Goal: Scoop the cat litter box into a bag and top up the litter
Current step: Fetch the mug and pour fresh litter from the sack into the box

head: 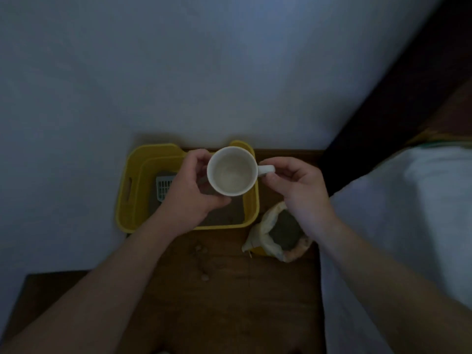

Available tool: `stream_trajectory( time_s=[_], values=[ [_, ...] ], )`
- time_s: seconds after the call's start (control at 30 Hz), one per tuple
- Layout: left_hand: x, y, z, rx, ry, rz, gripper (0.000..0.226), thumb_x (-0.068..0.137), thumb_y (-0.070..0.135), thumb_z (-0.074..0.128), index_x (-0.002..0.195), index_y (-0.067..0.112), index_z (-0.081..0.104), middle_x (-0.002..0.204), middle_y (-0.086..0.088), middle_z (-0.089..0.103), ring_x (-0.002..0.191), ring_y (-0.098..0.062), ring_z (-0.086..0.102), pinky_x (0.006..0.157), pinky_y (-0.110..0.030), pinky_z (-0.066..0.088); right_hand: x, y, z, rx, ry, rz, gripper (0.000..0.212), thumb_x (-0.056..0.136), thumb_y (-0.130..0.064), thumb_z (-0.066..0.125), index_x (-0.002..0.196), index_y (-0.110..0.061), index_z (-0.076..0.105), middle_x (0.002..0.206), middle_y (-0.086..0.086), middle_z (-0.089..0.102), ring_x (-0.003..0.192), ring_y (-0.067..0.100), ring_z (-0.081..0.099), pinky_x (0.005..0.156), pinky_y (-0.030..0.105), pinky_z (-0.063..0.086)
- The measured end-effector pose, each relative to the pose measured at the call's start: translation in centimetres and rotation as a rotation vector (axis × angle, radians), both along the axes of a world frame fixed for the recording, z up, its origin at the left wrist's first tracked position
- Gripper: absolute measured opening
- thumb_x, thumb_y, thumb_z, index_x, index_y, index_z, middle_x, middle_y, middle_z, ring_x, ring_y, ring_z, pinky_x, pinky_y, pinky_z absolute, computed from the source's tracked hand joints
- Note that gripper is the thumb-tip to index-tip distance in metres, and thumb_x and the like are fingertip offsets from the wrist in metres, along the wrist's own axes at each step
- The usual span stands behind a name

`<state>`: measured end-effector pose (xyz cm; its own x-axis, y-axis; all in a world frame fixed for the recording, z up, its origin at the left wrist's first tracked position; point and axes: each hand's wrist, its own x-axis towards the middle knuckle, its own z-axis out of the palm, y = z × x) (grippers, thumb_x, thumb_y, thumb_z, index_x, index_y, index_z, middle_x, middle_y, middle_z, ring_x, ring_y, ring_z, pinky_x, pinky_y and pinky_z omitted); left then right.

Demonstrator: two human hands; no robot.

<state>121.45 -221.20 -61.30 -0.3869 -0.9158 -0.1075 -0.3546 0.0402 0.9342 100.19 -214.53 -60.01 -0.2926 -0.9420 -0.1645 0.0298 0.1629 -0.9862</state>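
Observation:
A white mug is held upright and empty above the yellow litter box, which stands on the wooden floor against the wall. My left hand cups the mug's left side and underside. My right hand pinches the mug's handle. Inside the box lie grey litter and a pale slotted scoop, partly hidden behind my left hand. To the right of the box an open bag of grey litter sits on the floor with its top rolled down.
A white wall runs behind the box. White bedding and a dark wooden frame fill the right side. Small crumbs of debris lie on the brown floor in front of the box.

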Motion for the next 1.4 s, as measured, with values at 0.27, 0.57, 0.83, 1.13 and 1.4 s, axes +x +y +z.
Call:
stream_trajectory(
  time_s=[0.27,0.57,0.83,1.13,1.4],
  values=[
    [-2.7,4.6,18.0,0.022,0.063,0.032,0.081,0.054,0.008,0.089,0.107,0.057,0.053,0.112,0.025,0.065,0.107,0.001,0.062,0.079,-0.01,0.05,-2.4,4.4,17.6,-0.05,-0.16,0.01,0.023,0.083,-0.01,0.069,0.096,-0.027,0.076,0.101,0.008,0.075,0.1,0.025,0.07,0.088,0.036,0.056],
    [-4.9,12.4,39.0,0.041,0.164,-0.025,0.069,0.062,0.013,0.086,0.115,0.045,0.056,0.119,0.016,0.066,0.115,-0.009,0.063,0.087,-0.021,0.054,-4.2,13.1,38.1,-0.044,-0.028,-0.031,0.02,0.083,-0.014,0.067,0.095,-0.029,0.073,0.099,0.004,0.075,0.099,0.021,0.071,0.09,0.044,0.055],
    [-5.3,23.0,51.2,0.035,0.255,-0.261,0.071,0.068,0.004,0.085,0.104,0.06,0.058,0.115,0.022,0.065,0.114,-0.004,0.061,0.089,-0.026,0.057,-2.7,27.2,50.8,-0.062,0.051,-0.236,0.026,0.083,-0.01,0.066,0.089,-0.034,0.074,0.095,0.001,0.075,0.095,0.019,0.071,0.093,0.051,0.055],
    [-5.9,37.9,58.0,0.071,0.254,-0.646,0.063,0.062,0.035,0.086,0.115,0.05,0.057,0.12,0.022,0.063,0.116,0.0,0.059,0.083,-0.025,0.058,1.7,48.5,57.6,-0.052,0.106,-0.598,0.024,0.091,0.0,0.064,0.093,-0.023,0.072,0.089,0.005,0.076,0.09,0.023,0.073,0.081,0.031,0.058],
    [-10.3,54.9,60.8,0.057,0.285,-1.007,0.065,0.058,0.031,0.085,0.115,0.047,0.058,0.122,0.016,0.064,0.114,-0.008,0.062,0.078,-0.021,0.056,4.9,69.6,60.8,-0.026,0.124,-1.007,0.02,0.089,0.002,0.066,0.09,-0.017,0.071,0.086,0.01,0.076,0.088,0.032,0.072,0.089,0.054,0.055]
  ],
)
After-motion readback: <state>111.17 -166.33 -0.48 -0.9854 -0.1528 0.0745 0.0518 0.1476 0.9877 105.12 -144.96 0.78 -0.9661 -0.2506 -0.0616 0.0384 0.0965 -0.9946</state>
